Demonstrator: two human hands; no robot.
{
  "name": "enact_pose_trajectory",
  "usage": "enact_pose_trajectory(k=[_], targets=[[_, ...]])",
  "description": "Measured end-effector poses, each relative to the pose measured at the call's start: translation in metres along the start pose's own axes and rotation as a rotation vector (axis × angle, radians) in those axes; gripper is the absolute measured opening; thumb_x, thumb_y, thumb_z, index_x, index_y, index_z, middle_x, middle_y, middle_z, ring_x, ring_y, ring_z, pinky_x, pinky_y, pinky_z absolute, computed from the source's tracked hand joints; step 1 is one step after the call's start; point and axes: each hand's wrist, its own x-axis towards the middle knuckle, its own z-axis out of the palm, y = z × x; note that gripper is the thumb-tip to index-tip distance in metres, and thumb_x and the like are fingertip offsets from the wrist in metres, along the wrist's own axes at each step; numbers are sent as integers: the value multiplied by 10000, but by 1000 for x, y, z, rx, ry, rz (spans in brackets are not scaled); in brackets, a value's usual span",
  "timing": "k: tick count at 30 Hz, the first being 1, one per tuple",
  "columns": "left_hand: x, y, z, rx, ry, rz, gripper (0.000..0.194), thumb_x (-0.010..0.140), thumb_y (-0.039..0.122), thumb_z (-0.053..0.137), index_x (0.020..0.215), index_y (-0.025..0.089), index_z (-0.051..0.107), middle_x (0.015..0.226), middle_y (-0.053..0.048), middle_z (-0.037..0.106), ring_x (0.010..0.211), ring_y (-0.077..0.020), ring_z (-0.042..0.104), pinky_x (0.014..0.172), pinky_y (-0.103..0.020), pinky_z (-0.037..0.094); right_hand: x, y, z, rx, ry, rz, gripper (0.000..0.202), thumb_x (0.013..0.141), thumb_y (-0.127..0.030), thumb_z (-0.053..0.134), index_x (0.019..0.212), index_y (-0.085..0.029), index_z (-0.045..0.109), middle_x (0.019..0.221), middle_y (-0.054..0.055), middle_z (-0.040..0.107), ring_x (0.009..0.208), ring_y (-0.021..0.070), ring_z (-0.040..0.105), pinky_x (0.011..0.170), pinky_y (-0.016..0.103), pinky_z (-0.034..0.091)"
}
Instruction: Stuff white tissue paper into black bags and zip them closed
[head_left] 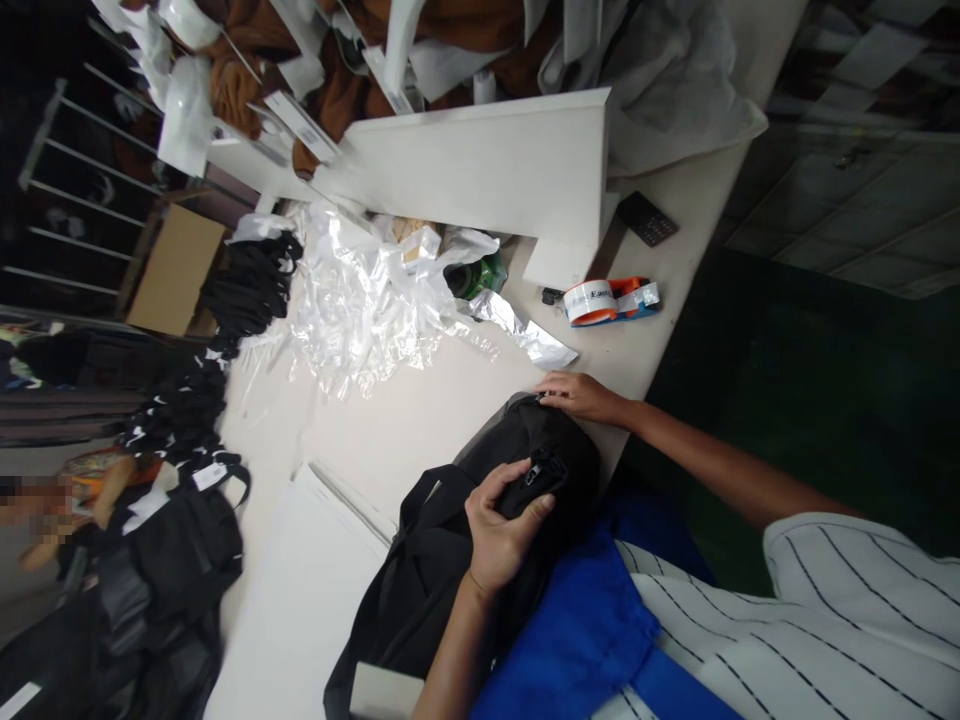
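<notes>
The fingers of the left hand curve round a bunched fold of the black bag, thumb on one side, fingertips on the other, with a metal zip pull showing between them. The right hand has its fingertips drawn together on the bag's far edge; whether they pinch cloth alone or something small too, I can't tell. Gripped at two spots like that, the fabric is presumably being kept steady and taut.

The bag lies on its side along the near edge of the table, close against the person's blue apron, which probably helps stop it sliding. Just left of it is a stack of white sheets, flat and in easy reach.

Farther off sits a loose heap of clear plastic, perhaps pushed back to leave working room. On the far right, a tape dispenser rests near the table's edge, handy for the right arm, I'd guess, with a dark keypad device beyond it. Over to the left, more black bags are piled together.
</notes>
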Motion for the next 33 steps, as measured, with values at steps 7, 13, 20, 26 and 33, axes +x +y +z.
enact_pose_trajectory(k=[7,13,20,26,33], targets=[[0,1,-1,33,3,27,369,709,366,806,1028,191,745,989,-64,732,904,-214,688,859,-332,558,26,-22,-17,-580,-256,-393,240,973,-135,451,924,-125,685,900,88,612,862,203,550,769,306,443],[-5,2,-1,50,43,31,359,721,381,791,1019,186,742,973,-63,730,892,-219,687,838,-333,564,24,-40,-25,-796,-341,-524,297,963,-46,397,791,-133,623,853,75,600,791,196,499,673,296,379],[-13,4,-5,128,164,33,342,735,381,777,1011,183,743,956,-69,744,906,-236,693,930,-409,548,-20,-45,-18,-668,-235,-324,238,953,-85,434,846,-149,636,848,75,608,810,205,517,696,300,392],[-9,2,-8,114,205,-2,348,731,390,777,1007,182,745,950,-59,746,910,-238,699,946,-408,544,-96,-61,-17,-538,-222,-157,309,975,-94,376,880,-155,664,808,64,589,764,188,540,686,298,415],[18,20,-9,45,220,-42,390,691,378,808,1017,174,741,965,-52,752,911,-221,703,876,-338,567,-134,-81,9,-563,11,137,321,1000,-228,397,822,-159,656,749,76,637,712,197,602,658,304,409]])
